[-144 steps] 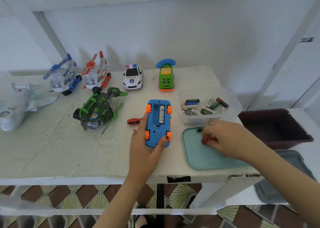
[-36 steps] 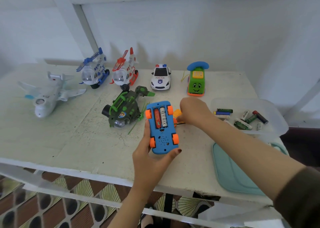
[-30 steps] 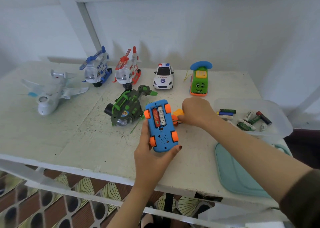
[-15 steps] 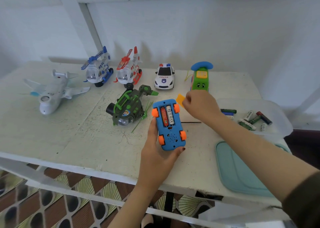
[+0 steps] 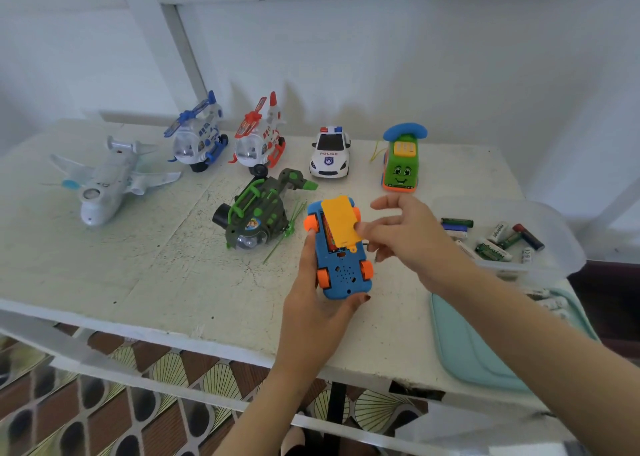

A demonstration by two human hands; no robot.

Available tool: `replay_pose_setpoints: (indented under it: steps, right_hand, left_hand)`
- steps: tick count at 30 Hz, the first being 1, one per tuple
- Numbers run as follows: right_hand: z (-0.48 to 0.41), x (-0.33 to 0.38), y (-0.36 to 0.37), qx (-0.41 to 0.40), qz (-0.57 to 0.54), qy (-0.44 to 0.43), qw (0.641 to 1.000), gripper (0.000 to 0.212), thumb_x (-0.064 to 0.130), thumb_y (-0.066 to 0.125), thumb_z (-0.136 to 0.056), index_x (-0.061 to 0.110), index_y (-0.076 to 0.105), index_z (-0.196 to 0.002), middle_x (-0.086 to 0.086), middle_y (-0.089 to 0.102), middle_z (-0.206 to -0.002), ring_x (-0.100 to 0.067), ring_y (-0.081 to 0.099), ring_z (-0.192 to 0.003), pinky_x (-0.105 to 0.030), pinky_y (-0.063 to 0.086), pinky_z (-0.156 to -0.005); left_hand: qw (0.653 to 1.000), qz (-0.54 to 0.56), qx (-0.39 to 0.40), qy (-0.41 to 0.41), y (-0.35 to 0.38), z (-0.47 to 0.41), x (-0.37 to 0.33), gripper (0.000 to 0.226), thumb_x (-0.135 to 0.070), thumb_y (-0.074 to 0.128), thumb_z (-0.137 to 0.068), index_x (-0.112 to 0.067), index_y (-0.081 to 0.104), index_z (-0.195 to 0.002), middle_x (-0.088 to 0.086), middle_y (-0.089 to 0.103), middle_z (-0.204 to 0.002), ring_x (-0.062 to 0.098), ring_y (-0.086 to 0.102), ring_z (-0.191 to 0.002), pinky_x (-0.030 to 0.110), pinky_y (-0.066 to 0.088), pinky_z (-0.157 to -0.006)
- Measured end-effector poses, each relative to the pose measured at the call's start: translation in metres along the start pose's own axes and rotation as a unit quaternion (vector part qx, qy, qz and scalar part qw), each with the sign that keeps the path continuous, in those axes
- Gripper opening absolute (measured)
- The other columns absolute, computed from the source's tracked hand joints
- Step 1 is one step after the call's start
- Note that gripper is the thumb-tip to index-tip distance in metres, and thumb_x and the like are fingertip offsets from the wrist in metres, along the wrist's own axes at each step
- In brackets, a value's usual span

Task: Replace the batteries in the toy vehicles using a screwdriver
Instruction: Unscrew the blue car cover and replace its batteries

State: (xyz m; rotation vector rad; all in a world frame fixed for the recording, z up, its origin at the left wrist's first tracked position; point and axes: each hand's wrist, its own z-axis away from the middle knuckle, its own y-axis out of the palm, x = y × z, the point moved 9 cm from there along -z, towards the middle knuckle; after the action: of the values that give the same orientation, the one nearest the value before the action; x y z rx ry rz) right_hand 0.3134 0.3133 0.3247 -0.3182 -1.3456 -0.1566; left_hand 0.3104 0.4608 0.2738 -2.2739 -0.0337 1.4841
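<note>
Left hand [image 5: 311,317] curled round one upturned blue toy car [image 5: 344,275]; right hand [image 5: 412,234] pinches one yellow battery cover [image 5: 341,220], other fingers spread. Six other toy vehicles [image 5: 330,152] on tabletop [image 5: 138,265].

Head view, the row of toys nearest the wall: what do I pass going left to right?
White airplane → blue helicopter → red helicopter → police car → green phone car.
</note>
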Motion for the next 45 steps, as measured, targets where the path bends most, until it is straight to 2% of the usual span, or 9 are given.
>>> replay_pose_setpoints:
  steps: [4, 16, 22, 25, 32, 35, 38, 42, 45]
  right_hand:
    - [0.001, -0.017, 0.004, -0.003, -0.015, 0.059, 0.998, 0.039, 0.007, 0.070, -0.084, 0.013, 0.041, -0.109, -0.007, 0.060, -0.073, -0.012, 0.054, -0.055, -0.022, 0.048, -0.047]
    - [0.001, -0.021, 0.006, -0.040, -0.025, 0.053, 0.997, 0.032, 0.006, 0.068, -0.085, 0.018, 0.040, -0.095, -0.007, 0.057, -0.074, -0.013, 0.054, -0.055, -0.025, 0.049, -0.052]
    - [0.003, -0.017, 0.005, -0.079, -0.018, 0.018, 0.997, 0.034, 0.004, 0.067, -0.084, 0.021, 0.038, -0.084, -0.004, 0.059, -0.067, -0.013, 0.056, -0.056, -0.029, 0.054, -0.059]
    - [0.004, -0.016, 0.004, -0.087, -0.024, 0.010, 0.996, 0.034, 0.003, 0.066, -0.085, 0.020, 0.037, -0.082, -0.005, 0.061, -0.066, -0.014, 0.059, -0.054, -0.032, 0.057, -0.064]
    - [0.007, -0.022, 0.011, -0.088, -0.071, 0.016, 0.993, 0.031, 0.005, 0.066, -0.086, 0.017, 0.039, -0.081, -0.005, 0.065, -0.062, -0.015, 0.064, -0.051, -0.034, 0.060, -0.067]
    - [0.007, -0.018, 0.010, -0.093, -0.044, -0.010, 0.995, 0.030, 0.004, 0.066, -0.086, 0.017, 0.039, -0.079, -0.007, 0.065, -0.067, -0.014, 0.065, -0.052, -0.033, 0.060, -0.065]
    - [0.007, -0.012, 0.010, -0.093, 0.008, -0.043, 0.995, 0.030, 0.005, 0.065, -0.086, 0.016, 0.040, -0.077, -0.011, 0.064, -0.074, -0.014, 0.066, -0.055, -0.033, 0.060, -0.064]
    - [0.002, -0.007, 0.007, -0.089, 0.040, -0.058, 0.994, 0.032, 0.007, 0.069, -0.083, 0.014, 0.040, -0.072, -0.013, 0.063, -0.071, -0.011, 0.065, -0.051, -0.030, 0.059, -0.058]
    - [0.001, 0.008, 0.004, -0.107, 0.163, -0.126, 0.973, 0.033, 0.016, 0.072, -0.082, 0.015, 0.041, -0.069, -0.010, 0.060, -0.067, -0.012, 0.062, -0.052, -0.018, 0.051, -0.052]
  left_hand:
    - [1.000, 0.005, -0.006, -0.008, -0.001, 0.000, 0.006, 0.095, -0.006, 0.080, -0.076, -0.032, 0.020, -0.146, -0.054, 0.038, -0.125, -0.022, 0.051, -0.105, -0.002, 0.041, -0.078]
    - [1.000, -0.006, 0.000, -0.010, -0.001, 0.001, 0.010, 0.100, -0.011, 0.080, -0.077, -0.042, 0.012, -0.144, -0.056, 0.038, -0.121, -0.021, 0.052, -0.105, 0.001, 0.042, -0.081]
    - [1.000, -0.003, -0.005, -0.010, -0.002, 0.002, 0.013, 0.094, -0.022, 0.080, -0.077, -0.036, 0.020, -0.149, -0.021, 0.051, -0.134, -0.010, 0.056, -0.111, 0.008, 0.046, -0.084]
    - [1.000, -0.006, -0.007, -0.011, -0.002, 0.002, 0.013, 0.092, -0.033, 0.076, -0.075, -0.036, 0.022, -0.149, -0.015, 0.054, -0.135, -0.007, 0.056, -0.113, 0.012, 0.049, -0.085]
    - [0.999, -0.011, -0.021, 0.021, -0.005, 0.000, 0.010, 0.097, -0.027, 0.079, -0.078, -0.066, 0.015, -0.139, 0.008, 0.048, -0.145, 0.009, 0.054, -0.124, 0.006, 0.044, -0.087]
    - [0.999, -0.020, -0.018, 0.033, -0.005, 0.000, 0.009, 0.094, -0.025, 0.078, -0.079, -0.065, 0.018, -0.139, 0.010, 0.046, -0.147, 0.014, 0.052, -0.128, 0.009, 0.045, -0.090]
    - [0.999, -0.023, -0.013, 0.034, -0.004, 0.000, 0.011, 0.087, -0.028, 0.077, -0.078, -0.053, 0.024, -0.143, 0.009, 0.044, -0.148, 0.017, 0.050, -0.130, 0.013, 0.046, -0.093]
    - [0.999, -0.012, -0.016, 0.030, -0.004, 0.001, 0.011, 0.081, -0.040, 0.073, -0.077, -0.050, 0.026, -0.143, 0.008, 0.044, -0.148, 0.016, 0.050, -0.130, 0.012, 0.046, -0.093]
    - [0.999, -0.010, -0.016, 0.041, -0.003, 0.001, 0.010, 0.086, -0.026, 0.079, -0.077, -0.052, 0.028, -0.143, 0.010, 0.044, -0.148, 0.018, 0.049, -0.131, 0.012, 0.045, -0.095]
